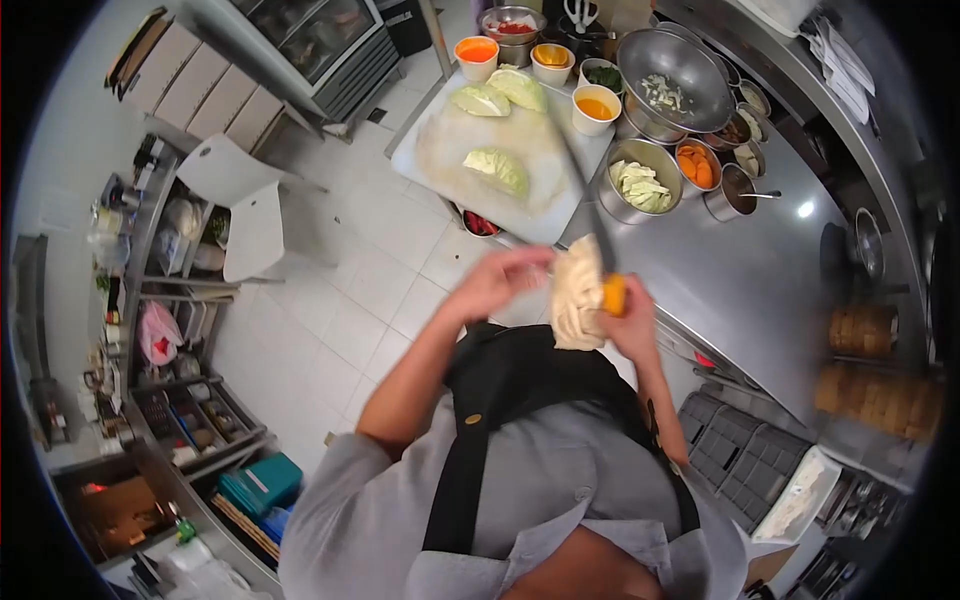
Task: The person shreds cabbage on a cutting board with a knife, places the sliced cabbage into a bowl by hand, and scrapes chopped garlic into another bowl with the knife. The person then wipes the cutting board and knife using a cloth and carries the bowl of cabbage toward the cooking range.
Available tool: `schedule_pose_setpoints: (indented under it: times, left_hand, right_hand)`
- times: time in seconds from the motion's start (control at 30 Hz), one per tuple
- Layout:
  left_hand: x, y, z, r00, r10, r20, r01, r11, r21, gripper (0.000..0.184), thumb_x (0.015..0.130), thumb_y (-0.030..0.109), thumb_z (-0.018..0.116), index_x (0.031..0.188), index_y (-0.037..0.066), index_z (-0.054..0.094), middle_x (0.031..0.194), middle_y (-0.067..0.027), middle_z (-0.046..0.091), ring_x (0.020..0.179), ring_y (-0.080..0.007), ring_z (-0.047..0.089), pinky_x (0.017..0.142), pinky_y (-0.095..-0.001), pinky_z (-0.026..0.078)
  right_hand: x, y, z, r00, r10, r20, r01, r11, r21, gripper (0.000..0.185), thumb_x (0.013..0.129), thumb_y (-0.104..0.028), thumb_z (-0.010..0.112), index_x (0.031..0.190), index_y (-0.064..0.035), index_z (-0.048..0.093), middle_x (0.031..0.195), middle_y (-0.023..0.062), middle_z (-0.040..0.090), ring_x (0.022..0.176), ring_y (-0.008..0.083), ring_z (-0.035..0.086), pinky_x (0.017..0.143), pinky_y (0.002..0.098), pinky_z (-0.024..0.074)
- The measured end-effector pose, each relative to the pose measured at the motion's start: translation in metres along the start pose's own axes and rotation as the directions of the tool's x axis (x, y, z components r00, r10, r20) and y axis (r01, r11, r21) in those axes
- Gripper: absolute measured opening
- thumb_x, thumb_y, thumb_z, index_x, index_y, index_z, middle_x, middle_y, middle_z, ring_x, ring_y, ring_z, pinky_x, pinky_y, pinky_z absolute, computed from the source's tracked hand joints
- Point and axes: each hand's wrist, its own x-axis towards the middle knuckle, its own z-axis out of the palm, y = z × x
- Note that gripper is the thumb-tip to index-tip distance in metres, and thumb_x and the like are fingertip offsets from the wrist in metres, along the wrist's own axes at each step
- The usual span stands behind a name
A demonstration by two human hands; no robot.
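The left hand, blurred and loosely open, angles inward beside the pale cloth; contact is unclear. The cloth partly hides the smeared blade of the knife. The right hand closes around its orange handle, elbow bent, near the counter edge; bare steel counter opens beyond.

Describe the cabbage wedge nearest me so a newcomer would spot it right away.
Find the white cutting board beside the steel countertop. Near its middle lies a pale green cabbage wedge. It sits by itself, closer to you, while the other two wedges lie together toward the far edge.
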Motion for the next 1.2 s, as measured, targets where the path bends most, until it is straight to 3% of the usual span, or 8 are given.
schedule_pose_setpoints:
  times: [0.1, 0.3, 0.4, 0.5, 0.6, 0.83, 1.07, 1.2]
  left_hand:
    - [0.06, -0.008, -0.059, 0.874, 0.261, -0.409, -0.056, 0.892, 0.449, 0.024, 0.083, 0.019, 0.068, 0.101, 0.004, 0.07, 0.077, -0.0136, 0.069, 0.063, -0.0181, 0.063, 0.064, -0.0322, 0.051]
    - [0.154, -0.013, -0.052, 0.8, 0.577, -0.165, 0.071, 0.182, 0.981, 0.044, 0.086, 0.04, 0.064, 0.118, 0.011, 0.062, 0.128, -0.0138, 0.055, 0.121, -0.0317, 0.05, 0.097, -0.0484, 0.043]
    - [0.154, -0.05, -0.067, 0.912, 0.18, -0.369, 0.251, 0.466, 0.849, 0.053, 0.086, 0.047, 0.061, 0.127, 0.015, 0.055, 0.138, -0.0149, 0.045, 0.129, -0.0355, 0.04, 0.102, -0.0504, 0.038]
    - [0.141, -0.11, -0.086, 0.677, 0.597, -0.431, -0.167, 0.694, 0.7, 0.049, 0.086, 0.032, 0.062, 0.124, 0.003, 0.052, 0.131, -0.0228, 0.046, 0.122, -0.0409, 0.042, 0.101, -0.0529, 0.035]
    - [0.123, -0.11, -0.079, 0.607, 0.672, -0.425, -0.203, 0.648, 0.734, 0.047, 0.087, 0.022, 0.062, 0.124, -0.001, 0.046, 0.127, -0.0243, 0.047, 0.118, -0.0409, 0.044, 0.102, -0.0482, 0.035]
    - [0.128, -0.054, -0.073, 0.671, 0.692, -0.266, 0.089, 0.281, 0.956, 0.041, 0.085, 0.014, 0.057, 0.122, -0.001, 0.047, 0.125, -0.0234, 0.046, 0.115, -0.0407, 0.045, 0.098, -0.0476, 0.037]
    - [0.136, -0.074, -0.099, 0.794, 0.593, -0.13, -0.248, 0.513, 0.821, 0.033, 0.084, 0.007, 0.053, 0.116, 0.0, 0.052, 0.12, -0.0209, 0.047, 0.112, -0.0388, 0.044, 0.097, -0.0477, 0.036]
    - [0.134, -0.069, -0.091, 0.77, 0.626, -0.125, -0.243, 0.468, 0.85, 0.032, 0.082, 0.001, 0.051, 0.114, 0.002, 0.053, 0.118, -0.0178, 0.048, 0.11, -0.038, 0.044, 0.096, -0.0481, 0.035]
  right_hand:
    - [-0.022, -0.008, -0.085, 0.975, -0.019, -0.222, -0.085, 0.889, -0.45, 0.035, 0.066, 0.005, 0.057, 0.101, -0.004, 0.058, 0.076, 0.0048, 0.055, 0.068, 0.0143, 0.054, 0.063, 0.0286, 0.0483]
    - [0.003, 0.016, -0.166, 0.921, -0.36, -0.15, 0.094, 0.578, -0.81, 0.037, 0.062, 0.002, 0.06, 0.099, -0.0037, 0.059, 0.083, 0.0136, 0.063, 0.074, 0.0326, 0.062, 0.071, 0.0373, 0.0506]
    - [0.006, 0.002, -0.157, 0.868, -0.494, -0.057, 0.226, 0.494, -0.84, 0.036, 0.064, 0.0, 0.06, 0.099, -0.0034, 0.059, 0.085, 0.0147, 0.064, 0.075, 0.0349, 0.062, 0.07, 0.0396, 0.05]
    - [-0.012, 0.019, -0.132, 0.961, -0.23, -0.155, 0.058, 0.712, -0.7, 0.032, 0.067, -0.001, 0.06, 0.099, -0.0024, 0.059, 0.081, 0.0162, 0.064, 0.072, 0.0337, 0.062, 0.068, 0.0399, 0.0492]
    - [-0.021, 0.034, -0.079, 0.977, 0.179, -0.112, -0.21, 0.873, -0.44, 0.023, 0.072, -0.004, 0.059, 0.095, -0.0006, 0.057, 0.072, 0.0197, 0.062, 0.067, 0.038, 0.061, 0.065, 0.0406, 0.0488]
    - [0.031, 0.043, -0.009, 0.987, 0.161, 0.028, -0.107, 0.765, -0.636, 0.025, 0.075, -0.011, 0.056, 0.098, 0.0015, 0.058, 0.081, 0.0278, 0.062, 0.077, 0.0455, 0.061, 0.068, 0.052, 0.0485]
    - [-0.025, -0.001, -0.053, 0.919, 0.167, 0.357, 0.152, 0.685, -0.712, 0.032, 0.077, -0.012, 0.059, 0.106, 0.0017, 0.058, 0.08, 0.0247, 0.062, 0.075, 0.0441, 0.062, 0.07, 0.0495, 0.0507]
    - [-0.026, 0.003, -0.068, 0.975, 0.176, 0.136, -0.056, 0.785, -0.617, 0.026, 0.08, -0.011, 0.06, 0.103, 0.0011, 0.058, 0.074, 0.0253, 0.06, 0.07, 0.0436, 0.06, 0.065, 0.0479, 0.0475]
